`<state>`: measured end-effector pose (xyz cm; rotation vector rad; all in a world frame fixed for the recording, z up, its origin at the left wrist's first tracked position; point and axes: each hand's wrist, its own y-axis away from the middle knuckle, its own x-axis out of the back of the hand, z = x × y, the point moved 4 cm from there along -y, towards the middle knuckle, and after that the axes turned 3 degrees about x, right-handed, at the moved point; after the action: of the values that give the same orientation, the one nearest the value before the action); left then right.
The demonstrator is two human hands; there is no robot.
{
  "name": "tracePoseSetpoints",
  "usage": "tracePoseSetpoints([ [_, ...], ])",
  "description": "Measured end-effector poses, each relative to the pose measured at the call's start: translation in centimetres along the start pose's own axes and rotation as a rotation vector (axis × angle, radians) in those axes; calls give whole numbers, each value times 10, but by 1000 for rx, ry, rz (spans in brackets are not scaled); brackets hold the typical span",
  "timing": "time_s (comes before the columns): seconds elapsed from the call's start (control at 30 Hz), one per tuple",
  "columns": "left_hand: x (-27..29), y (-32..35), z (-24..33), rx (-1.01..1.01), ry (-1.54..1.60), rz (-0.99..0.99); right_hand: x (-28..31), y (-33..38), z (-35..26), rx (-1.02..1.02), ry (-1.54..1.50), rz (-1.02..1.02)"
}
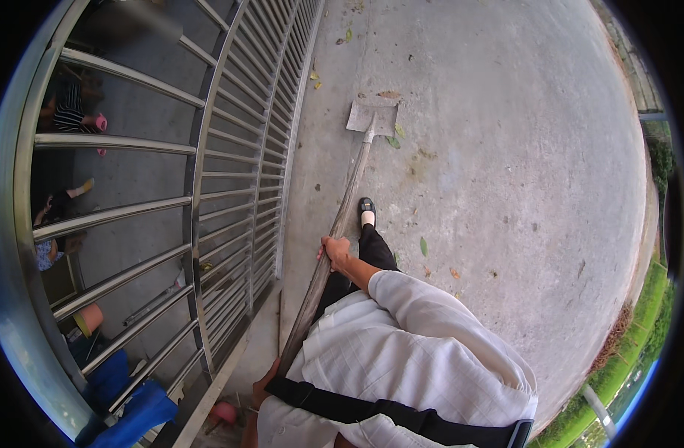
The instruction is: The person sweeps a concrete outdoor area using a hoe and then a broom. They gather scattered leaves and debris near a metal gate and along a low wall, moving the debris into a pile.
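A shovel (317, 299) with a long wooden handle stretches forward along my left side. Its flat grey metal blade (373, 118) rests on the concrete ground, beside several fallen leaves. My right hand (334, 252) is closed round the middle of the handle. Farther back, near my waist, my left hand (264, 384) grips the handle's rear part; most of its fingers are hidden by the handle and my white shirt. One dark shoe (367, 208) shows on the ground just right of the handle.
A metal railing (195, 175) runs along the left. Beyond its bars are people partly in view, an orange pot (89, 319) and a blue cloth-like thing (137, 418). Scattered leaves (424, 246) lie on the concrete (499, 164). Green grass (632, 328) borders the far right.
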<state>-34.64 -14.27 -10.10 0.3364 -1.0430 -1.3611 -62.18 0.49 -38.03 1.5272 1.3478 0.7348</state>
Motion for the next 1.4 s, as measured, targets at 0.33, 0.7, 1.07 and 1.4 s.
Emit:
tracePoseSetpoints([
  [0.33,-12,-53,82,-70,6,127,4,-33,-70,23,-31,13],
  [0.7,-3,83,-59,217,83,62,-28,50,64,-107,73,-105],
  [1.07,-30,32,-19,115,133,101,-30,13,27,-82,226,-18],
  [1.4,-23,18,-15,76,150,96,-39,1,16,-115,165,-29],
])
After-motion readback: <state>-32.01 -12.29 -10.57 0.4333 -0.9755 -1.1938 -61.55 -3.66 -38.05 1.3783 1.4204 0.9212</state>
